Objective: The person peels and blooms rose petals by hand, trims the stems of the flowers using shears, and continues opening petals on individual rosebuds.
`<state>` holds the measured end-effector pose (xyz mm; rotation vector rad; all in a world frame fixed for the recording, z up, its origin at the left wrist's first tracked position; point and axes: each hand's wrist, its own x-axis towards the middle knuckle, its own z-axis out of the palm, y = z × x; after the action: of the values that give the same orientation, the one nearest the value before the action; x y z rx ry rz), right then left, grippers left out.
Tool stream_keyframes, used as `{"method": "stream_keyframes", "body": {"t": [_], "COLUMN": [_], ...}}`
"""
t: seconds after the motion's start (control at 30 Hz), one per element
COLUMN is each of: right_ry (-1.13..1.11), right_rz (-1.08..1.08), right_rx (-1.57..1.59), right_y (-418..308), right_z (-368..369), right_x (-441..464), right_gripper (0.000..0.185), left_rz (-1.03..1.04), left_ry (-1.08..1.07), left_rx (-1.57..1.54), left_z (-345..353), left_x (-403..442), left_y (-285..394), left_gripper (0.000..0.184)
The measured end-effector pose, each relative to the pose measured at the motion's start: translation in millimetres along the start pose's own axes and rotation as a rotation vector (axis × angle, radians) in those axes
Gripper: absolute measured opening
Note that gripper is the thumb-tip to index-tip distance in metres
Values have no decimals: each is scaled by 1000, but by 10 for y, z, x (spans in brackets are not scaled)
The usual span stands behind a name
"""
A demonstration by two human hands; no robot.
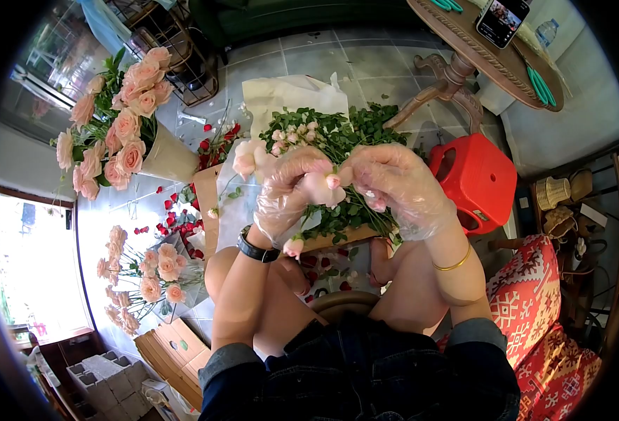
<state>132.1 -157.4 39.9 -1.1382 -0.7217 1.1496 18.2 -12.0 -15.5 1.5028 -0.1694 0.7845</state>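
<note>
Clear plastic gloves cover both of my hands. My left hand [285, 191] is closed at a pale pink rose [332, 181] with wide outer petals and a tight pink centre. From the other side, my right hand [402, 184] pinches at the edge of the same bloom, and pinkish petals show by its palm. A smaller pink rosebud [293, 247] hangs below my left wrist. Left of that hand sits another pale bloom [246, 163]. Beneath my hands lies a leafy green bunch [365, 130] with a cluster of small pink buds [297, 135].
Peach roses [130, 130] fill a tall bucket [170, 156] at left, with more peach roses [158, 270] nearer. Red petals [179, 217] litter the tiled floor. A red stool [474, 182] stands at right, below a wooden table [456, 35] holding a phone [503, 21] and green-handled scissors [539, 85].
</note>
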Motion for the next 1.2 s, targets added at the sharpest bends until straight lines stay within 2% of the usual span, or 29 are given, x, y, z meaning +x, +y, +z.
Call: {"method": "stream_keyframes", "body": {"t": [0.07,0.2,0.3,0.37,0.47,0.67,1.2], "right_ry": [-12,42,86,171,210,136,110], "right_rz": [-35,-11,-47,-76,-156,-112,-82], "right_rx": [112,100,74,46,-65,-35,41], "right_y": [77,34,9,-5,30,60,32], "right_z": [-20,-10,5,23,-10,4,8], "right_x": [16,33,34,39,60,64,65], "right_gripper": [25,26,30,29,28,27,21], "left_rz": [-196,-124,-211,-367,-447,-263,-372], "left_ry": [52,99,55,200,295,176,218], "left_rx": [-186,-219,-184,-325,-353,-371,-412], "left_z": [34,60,13,78,93,16,44], "left_x": [-18,-28,-39,-43,-31,-70,-84], "left_y": [74,-2,7,92,123,-13,11], "left_gripper": [15,15,14,14,15,20,25]}}
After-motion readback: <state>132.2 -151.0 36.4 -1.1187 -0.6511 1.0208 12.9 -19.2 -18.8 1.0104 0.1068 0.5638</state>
